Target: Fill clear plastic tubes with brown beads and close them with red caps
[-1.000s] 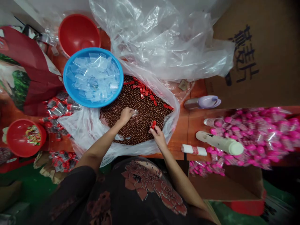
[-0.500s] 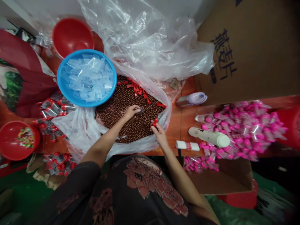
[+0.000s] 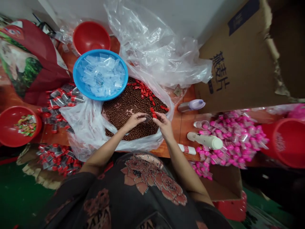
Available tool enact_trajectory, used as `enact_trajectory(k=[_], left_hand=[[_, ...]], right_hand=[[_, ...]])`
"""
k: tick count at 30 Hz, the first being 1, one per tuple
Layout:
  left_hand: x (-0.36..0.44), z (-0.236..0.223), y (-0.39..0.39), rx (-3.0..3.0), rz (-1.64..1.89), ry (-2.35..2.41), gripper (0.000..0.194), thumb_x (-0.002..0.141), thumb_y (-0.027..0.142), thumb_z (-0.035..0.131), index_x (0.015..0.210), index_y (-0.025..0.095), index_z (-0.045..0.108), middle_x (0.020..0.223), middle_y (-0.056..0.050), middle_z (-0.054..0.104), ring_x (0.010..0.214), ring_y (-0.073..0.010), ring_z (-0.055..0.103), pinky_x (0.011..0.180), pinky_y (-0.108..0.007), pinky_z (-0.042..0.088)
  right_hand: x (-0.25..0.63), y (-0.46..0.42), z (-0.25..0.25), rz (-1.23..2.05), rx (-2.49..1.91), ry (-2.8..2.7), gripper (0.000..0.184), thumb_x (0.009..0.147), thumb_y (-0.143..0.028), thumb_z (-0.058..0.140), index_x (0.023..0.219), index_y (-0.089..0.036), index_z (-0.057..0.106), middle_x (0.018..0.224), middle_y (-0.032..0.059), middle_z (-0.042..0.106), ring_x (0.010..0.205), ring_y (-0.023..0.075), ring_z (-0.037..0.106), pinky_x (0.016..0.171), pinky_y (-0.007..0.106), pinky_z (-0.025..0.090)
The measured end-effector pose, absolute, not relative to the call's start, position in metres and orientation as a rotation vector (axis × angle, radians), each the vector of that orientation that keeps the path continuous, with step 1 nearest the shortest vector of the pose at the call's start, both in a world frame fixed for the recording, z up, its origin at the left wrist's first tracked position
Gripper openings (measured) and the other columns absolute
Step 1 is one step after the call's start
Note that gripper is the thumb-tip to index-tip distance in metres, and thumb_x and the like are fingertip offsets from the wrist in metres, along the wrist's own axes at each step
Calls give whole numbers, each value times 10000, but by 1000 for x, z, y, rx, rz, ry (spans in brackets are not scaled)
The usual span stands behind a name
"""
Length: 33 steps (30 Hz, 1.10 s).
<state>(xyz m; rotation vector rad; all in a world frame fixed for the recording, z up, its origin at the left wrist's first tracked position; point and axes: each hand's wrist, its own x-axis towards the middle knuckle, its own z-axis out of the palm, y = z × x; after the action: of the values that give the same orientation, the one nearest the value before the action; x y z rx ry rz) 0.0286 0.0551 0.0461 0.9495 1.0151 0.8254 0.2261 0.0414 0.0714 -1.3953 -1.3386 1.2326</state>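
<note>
- Head view, only one.
- Left hand [image 3: 133,121], centre of frame: thumb and fingertips pinching a small clear container [image 3: 147,117]; it looks dark inside, detail too blurred to read.
- Right hand [image 3: 164,124], just right of centre: fingers closed on a red cap [image 3: 153,112], held upright near the container. Can't tell if cap and container touch.
- Both hands are over the brown balls [image 3: 124,105], spread on a plastic sheet [image 3: 83,127] mid-frame.
- Loose red caps [image 3: 145,90] lie on the balls, along the upper edge of the spread.
- Blue basin [image 3: 75,81], upper left of centre: full of clear empties [image 3: 102,74]. Red bowl [image 3: 91,36] just behind it.
- Left side of frame: filled red-capped containers [image 3: 59,98] in a pile.
- Right side: pink-capped pile [image 3: 238,140], pale bottle [image 3: 205,140] beside it, lilac-lidded bottle [image 3: 192,105] above.
- Upper right: cardboard box [image 3: 238,70].
</note>
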Motion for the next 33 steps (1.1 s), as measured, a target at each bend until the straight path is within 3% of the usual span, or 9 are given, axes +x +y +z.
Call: enact_trajectory(k=[7,14,19,23,28,33], left_hand=[[26,75,42,1327,948,1063,265,848,298,639,1072,180,720,1123,-82,667,1082,-208,593,1038,-387,399],[25,90,35,1430,947,1094,249,849,251,637,1072,191,731,1132,-89,655,1062,-209,602,991,-370,434],[24,96,34,1460,938,1103,201,831,229,651,1002,201,752,1034,-67,669,978,-194,612,935,-346,458],[28,101,33,1348,948,1103,214,818,230,655,1008,191,747,1058,-70,672,999,-195,615,954,-344,446],[42,97,22,966,1033,1202,230,737,255,717,938,147,743,952,-67,708,885,-190,638,903,-352,470],[50,97,12,563,1042,1170,381,690,424,771,942,145,713,924,-57,717,799,-155,645,737,-261,504]], right_hand=[[215,43,92,1102,-1351,-1677,305,861,-326,638,1161,-303,691,905,16,583,873,164,563,823,336,464],[217,43,96,1042,-1285,-1718,282,871,-281,632,1143,-311,698,847,5,582,820,150,557,755,309,453],[221,41,97,901,-1202,-1929,305,916,-257,567,1196,-324,668,894,18,579,836,150,565,760,308,477],[223,35,95,787,-1146,-2080,399,955,-275,493,1349,-313,543,962,49,543,902,176,568,799,343,508],[214,22,91,726,-1245,-2173,799,866,-406,629,1527,-248,208,1221,128,462,1155,271,510,953,465,497],[210,19,89,719,-1226,-2105,752,826,-368,680,1460,-230,299,1246,127,489,1171,272,513,978,463,484]])
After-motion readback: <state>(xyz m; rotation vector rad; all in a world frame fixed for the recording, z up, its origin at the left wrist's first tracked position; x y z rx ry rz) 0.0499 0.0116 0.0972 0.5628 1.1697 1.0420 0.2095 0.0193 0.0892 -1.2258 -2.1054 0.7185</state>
